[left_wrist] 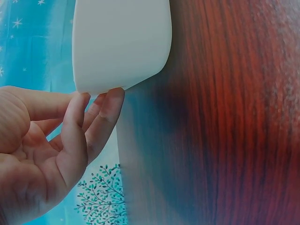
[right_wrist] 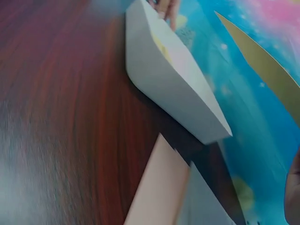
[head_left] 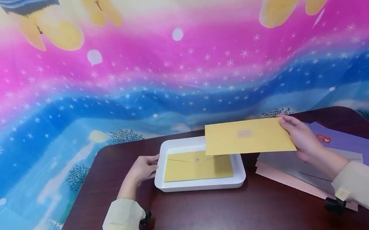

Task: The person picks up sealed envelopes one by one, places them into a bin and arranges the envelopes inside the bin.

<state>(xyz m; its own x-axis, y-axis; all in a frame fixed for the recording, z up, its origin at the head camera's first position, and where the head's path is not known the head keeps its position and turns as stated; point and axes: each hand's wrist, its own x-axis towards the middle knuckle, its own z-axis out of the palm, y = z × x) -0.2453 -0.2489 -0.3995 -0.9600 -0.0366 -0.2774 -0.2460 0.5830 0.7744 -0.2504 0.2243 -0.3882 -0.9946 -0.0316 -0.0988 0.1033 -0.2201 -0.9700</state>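
My right hand (head_left: 303, 139) holds a yellow envelope (head_left: 240, 136) by its right end, raised above the table; its left part overlaps the tray's right side in the head view. A small pale label sits on its face. In the right wrist view this envelope (right_wrist: 265, 63) appears edge-on at upper right. My left hand (head_left: 144, 168) is at the left end of a white tray (head_left: 201, 186); its fingertips (left_wrist: 112, 93) grip the tray's edge in the left wrist view. Inside the tray lies another yellow envelope (head_left: 196, 170), flap side up.
To the right, under my right forearm, lies a fanned pile with a purple envelope (head_left: 347, 139) bearing a red sticker, a grey envelope (head_left: 283, 160) and a pink envelope (head_left: 286, 183). A patterned cloth (head_left: 178, 72) hangs behind the dark wooden table (head_left: 213, 221).
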